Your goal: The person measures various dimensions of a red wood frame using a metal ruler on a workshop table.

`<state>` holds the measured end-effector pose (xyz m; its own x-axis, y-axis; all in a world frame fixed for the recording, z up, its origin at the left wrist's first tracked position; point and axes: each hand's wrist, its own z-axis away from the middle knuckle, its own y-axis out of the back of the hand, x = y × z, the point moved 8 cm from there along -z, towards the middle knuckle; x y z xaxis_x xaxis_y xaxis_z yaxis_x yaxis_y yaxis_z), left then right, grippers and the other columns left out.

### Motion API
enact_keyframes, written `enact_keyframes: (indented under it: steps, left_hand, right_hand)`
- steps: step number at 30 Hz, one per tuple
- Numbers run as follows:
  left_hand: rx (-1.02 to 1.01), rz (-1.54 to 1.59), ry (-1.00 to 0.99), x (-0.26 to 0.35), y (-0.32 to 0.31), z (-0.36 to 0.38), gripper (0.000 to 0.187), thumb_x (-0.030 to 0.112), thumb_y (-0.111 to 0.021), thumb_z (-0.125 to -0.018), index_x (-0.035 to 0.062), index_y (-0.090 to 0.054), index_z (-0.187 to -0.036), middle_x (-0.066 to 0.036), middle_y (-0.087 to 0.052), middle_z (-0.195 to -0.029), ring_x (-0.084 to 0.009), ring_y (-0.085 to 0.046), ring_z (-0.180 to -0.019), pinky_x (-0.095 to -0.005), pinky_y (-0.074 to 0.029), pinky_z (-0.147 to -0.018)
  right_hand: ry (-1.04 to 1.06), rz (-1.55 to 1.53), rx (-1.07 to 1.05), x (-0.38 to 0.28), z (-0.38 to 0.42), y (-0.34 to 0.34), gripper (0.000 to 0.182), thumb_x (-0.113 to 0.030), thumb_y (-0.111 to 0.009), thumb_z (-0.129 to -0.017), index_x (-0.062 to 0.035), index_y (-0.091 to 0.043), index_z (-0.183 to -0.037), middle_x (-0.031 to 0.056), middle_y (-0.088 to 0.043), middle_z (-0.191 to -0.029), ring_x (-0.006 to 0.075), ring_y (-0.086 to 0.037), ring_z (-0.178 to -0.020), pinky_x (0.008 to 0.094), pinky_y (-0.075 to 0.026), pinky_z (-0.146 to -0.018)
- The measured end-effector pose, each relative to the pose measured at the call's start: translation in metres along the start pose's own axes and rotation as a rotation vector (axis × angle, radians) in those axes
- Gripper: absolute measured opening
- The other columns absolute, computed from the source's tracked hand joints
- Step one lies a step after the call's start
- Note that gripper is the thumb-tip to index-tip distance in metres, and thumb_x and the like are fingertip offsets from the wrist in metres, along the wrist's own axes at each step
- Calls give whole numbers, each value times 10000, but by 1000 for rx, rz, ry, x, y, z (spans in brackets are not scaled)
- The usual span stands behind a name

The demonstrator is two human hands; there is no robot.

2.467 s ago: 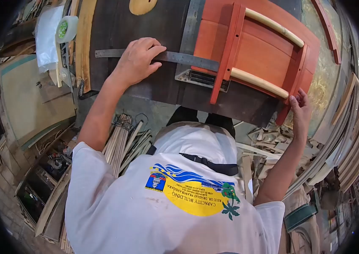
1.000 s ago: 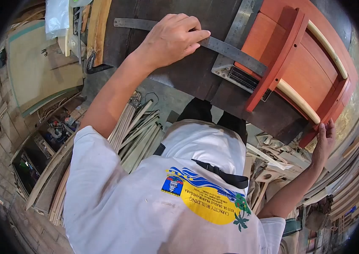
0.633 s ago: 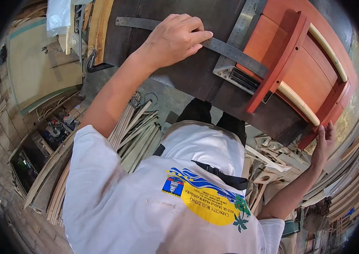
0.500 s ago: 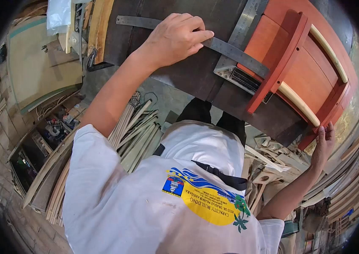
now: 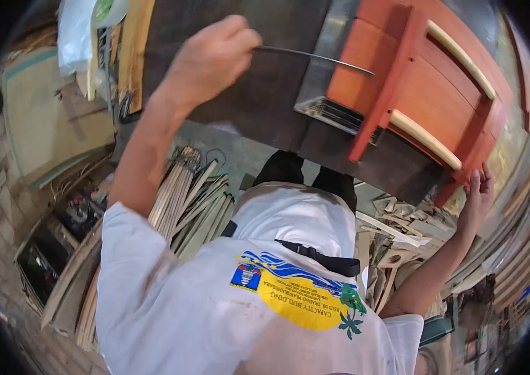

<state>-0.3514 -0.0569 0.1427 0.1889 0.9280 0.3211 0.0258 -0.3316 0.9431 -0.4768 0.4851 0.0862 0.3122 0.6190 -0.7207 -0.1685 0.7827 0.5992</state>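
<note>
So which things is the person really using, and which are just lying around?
In use:
- left hand holding the metal ruler, seen edge-on
- right hand at the corner of the orange wooden frame
- dark workbench under them

Lying about:
- big steel square under the frame
- bundle of sticks
- wood scraps
- plastic bag

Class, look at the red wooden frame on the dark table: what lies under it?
Under the red wooden frame, a metal square pokes out at its left edge, lying on the dark table. The frame covers the rest of it.
</note>
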Motion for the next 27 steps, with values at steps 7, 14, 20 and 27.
enact_keyframes:
  steps: [7,14,20,27]
  left_hand:
    - [386,374,310,41,172,-26,168,60,-669,-954,-22,-699,-1098,-80,-711,-1074,-111,-662,-800,-245,-526,-757]
    - [135,1141,-95,191,139,-113,279,118,-577,-978,-36,-514,-1202,-156,-649,-1107,-234,-705,-967,-306,-574,-826]
    - [56,1234,-197,278,86,-147,524,258,-689,-951,-53,-493,-1324,-121,-623,-1178,-210,-637,-1106,-318,-525,-926]
    - [46,735,484,139,-19,-117,270,99,-639,-962,-23,-612,-1201,-24,-644,-1062,-80,-590,-976,-249,-479,-896]
  right_hand:
    - [274,-326,123,-157,96,-27,324,-139,-663,-962,-11,-629,-1257,60,-654,-1092,125,-602,-975,284,-504,-857]
    - [843,-13,208,-279,183,-32,569,-83,-805,-767,-46,-602,-1297,160,-632,-1126,286,-633,-1061,366,-512,-901]
    - [698,113,292,-189,144,75,518,-13,-754,-759,-74,-653,-1264,96,-589,-941,246,-587,-851,345,-499,-767]
    - [445,254,117,-2,26,175,490,-2,-734,-806,-53,-638,-1284,106,-580,-971,228,-575,-880,316,-487,-805]
